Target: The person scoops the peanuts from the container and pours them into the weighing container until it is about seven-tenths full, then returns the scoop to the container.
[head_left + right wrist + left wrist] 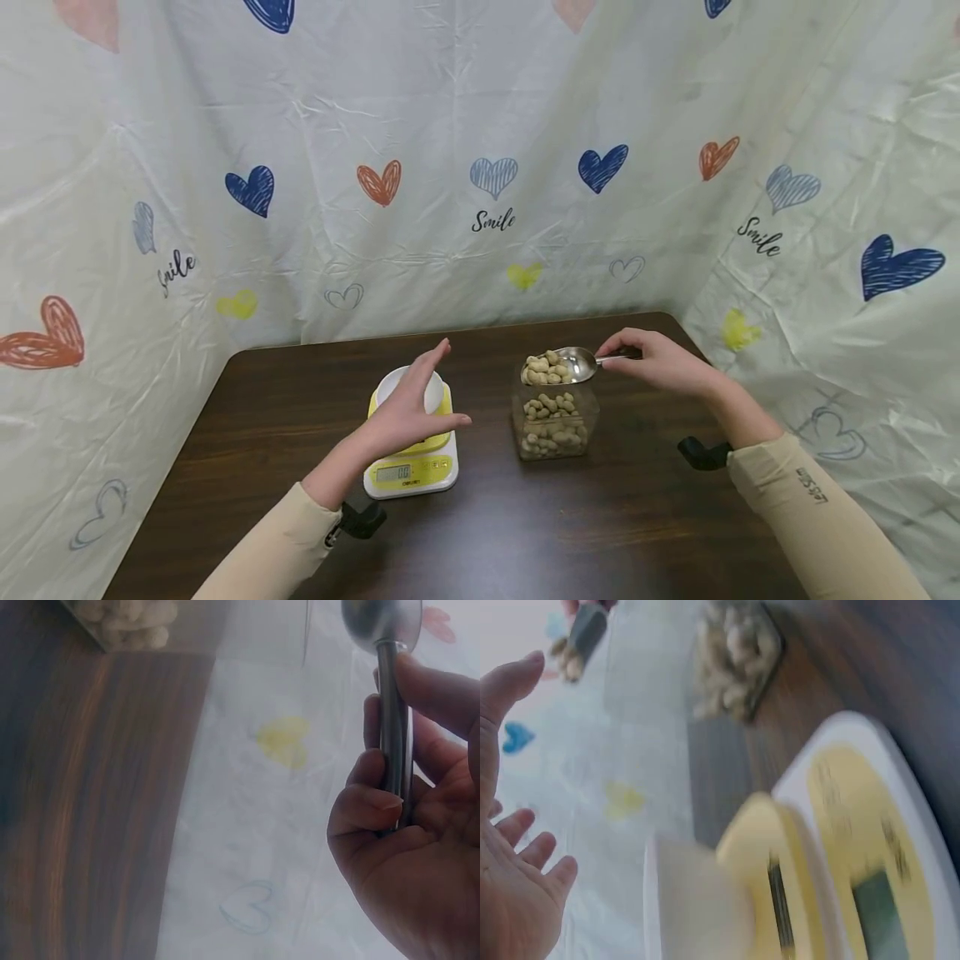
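Note:
My right hand (660, 360) grips the handle of a metal scoop (579, 363), with fingers curled round it in the right wrist view. Several peanuts (546, 368) lie in the scoop, which is over the top of a clear box (592, 417). More peanuts (553, 433) fill the lower part of that box. My left hand (408, 417), thumb and fingers spread apart, hovers over a yellow and white kitchen scale (450, 475) and holds nothing. A white bowl (388, 385) sits on the scale, partly hidden behind this hand. The scale's display (393, 473) reads 0.0.
Everything stands on a dark wooden table (495, 533). A white curtain (420, 275) printed with hearts hangs behind the table and along both sides. Bare tabletop lies between the scale and the box.

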`<state>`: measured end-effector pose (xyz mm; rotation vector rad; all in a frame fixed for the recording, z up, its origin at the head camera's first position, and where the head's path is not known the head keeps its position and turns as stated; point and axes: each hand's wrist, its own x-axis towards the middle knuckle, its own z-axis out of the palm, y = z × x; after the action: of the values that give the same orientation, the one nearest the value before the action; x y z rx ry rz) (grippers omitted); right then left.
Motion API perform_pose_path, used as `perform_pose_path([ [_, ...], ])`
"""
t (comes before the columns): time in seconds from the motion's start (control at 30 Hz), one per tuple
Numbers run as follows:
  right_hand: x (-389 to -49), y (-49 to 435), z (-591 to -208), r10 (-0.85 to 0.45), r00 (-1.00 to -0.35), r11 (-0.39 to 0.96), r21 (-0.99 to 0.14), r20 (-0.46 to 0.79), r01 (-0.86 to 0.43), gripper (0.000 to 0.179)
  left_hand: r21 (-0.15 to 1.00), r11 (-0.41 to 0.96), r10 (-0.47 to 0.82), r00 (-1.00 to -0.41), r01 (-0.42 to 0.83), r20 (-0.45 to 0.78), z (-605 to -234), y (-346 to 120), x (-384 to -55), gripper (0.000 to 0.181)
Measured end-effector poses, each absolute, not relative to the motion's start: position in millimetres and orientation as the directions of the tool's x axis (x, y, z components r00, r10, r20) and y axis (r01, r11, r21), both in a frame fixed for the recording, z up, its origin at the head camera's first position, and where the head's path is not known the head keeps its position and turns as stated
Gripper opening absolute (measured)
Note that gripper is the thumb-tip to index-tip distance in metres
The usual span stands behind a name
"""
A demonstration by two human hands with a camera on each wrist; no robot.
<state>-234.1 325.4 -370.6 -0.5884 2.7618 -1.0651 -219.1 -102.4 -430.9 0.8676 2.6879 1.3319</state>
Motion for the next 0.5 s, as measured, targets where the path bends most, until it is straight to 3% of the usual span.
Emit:
perform_pose_path([
  [0.27, -235.5, 306.9, -366.8, -0.413, -0.91, 0.653, -0.687, 0.027, -0.317, 0.028, 0.688, 0.617, 0.372, -0.912, 0.381, 0.171, -439.5, -161.1, -226.6, 0.115],
  [0.5, -242.2, 285.4, -366.6, -0.435, -0.9, 0.633, -0.703, 0.026, -0.326, 0.028, 0.669, 0.677, 0.321, -0.941, 0.308, 0.107, -455.4, -183.6, -231.5, 0.118],
])
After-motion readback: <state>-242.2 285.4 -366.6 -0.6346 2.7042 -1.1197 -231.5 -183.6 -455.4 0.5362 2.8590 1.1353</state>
